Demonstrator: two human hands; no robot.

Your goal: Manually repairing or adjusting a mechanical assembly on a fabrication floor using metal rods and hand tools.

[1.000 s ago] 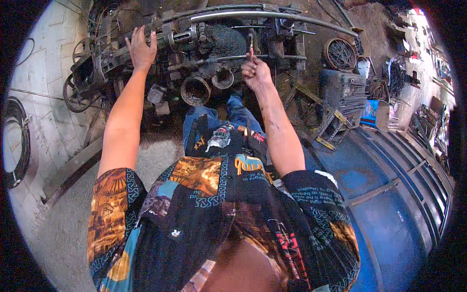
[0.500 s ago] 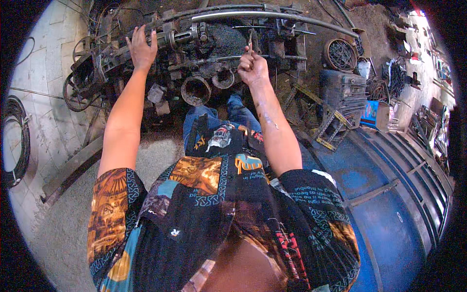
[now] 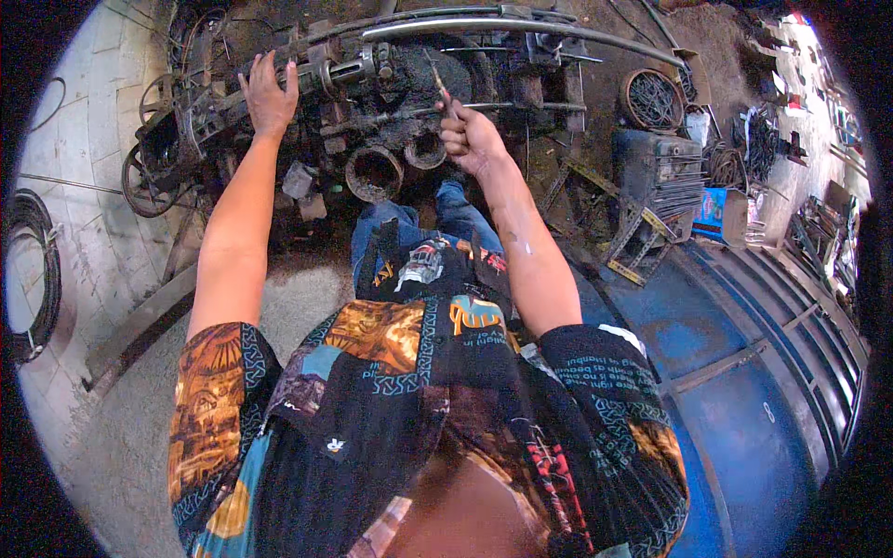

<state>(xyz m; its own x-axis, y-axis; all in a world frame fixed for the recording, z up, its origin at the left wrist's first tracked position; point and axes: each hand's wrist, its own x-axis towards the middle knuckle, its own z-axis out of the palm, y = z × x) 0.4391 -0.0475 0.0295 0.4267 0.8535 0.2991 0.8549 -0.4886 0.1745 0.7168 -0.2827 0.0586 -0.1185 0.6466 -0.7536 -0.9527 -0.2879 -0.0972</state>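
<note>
My left hand lies with fingers spread on the left part of a dark, greasy machine, holding nothing. My right hand is closed round a slim stick-like tool, brownish in the middle with a narrow dark tip. That tip points away and to the left, over a bed of dark grit or shavings in the middle of the machine. Whether it touches the grit I cannot tell. Two round, rusty containers, a larger one and a smaller one, sit at the machine's near side.
A long metal bar runs along the machine's far side. Spoked handwheels stand at its left end. To the right are a round bin of thin metal pieces, a dark metal box and a yellow slotted frame. Coiled cable lies far left.
My right hand has shifted slightly left and nearer, and the tool in it has swung from pointing straight away to pointing left. My left hand stays in place.
</note>
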